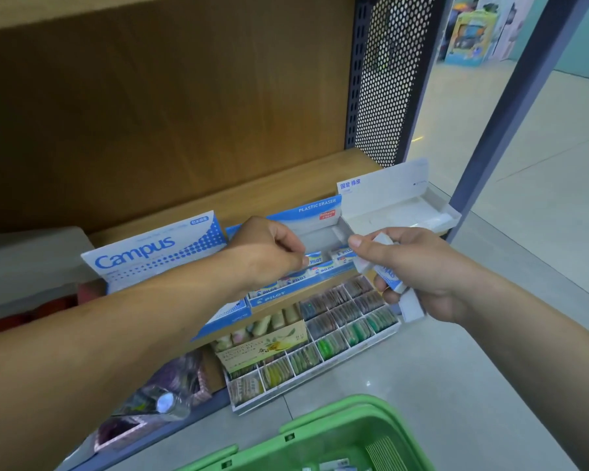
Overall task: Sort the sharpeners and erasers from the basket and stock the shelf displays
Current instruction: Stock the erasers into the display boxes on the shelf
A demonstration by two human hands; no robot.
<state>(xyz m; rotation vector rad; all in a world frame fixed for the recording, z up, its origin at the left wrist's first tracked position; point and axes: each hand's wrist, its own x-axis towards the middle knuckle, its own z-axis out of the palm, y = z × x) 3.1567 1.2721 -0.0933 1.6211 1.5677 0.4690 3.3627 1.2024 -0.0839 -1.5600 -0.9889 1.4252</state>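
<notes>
Stocking midway: your left hand (269,251) pinches one eraser (313,259) into the part-filled blue box (272,296), and your right hand (422,271) grips a few spare erasers (390,275). Beside it the white box (388,195) looks mostly unfilled; the basket (320,423) holds more stock.

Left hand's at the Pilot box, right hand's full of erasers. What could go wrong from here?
The right hand grips several erasers in a loose bunch, one jutting out below; it may slip to the floor.
The left forearm crosses the Campus box and could nudge it while the left hand places its Pilot eraser.
The white display box sits at the shelf's end; a bump might tip it off.
</notes>
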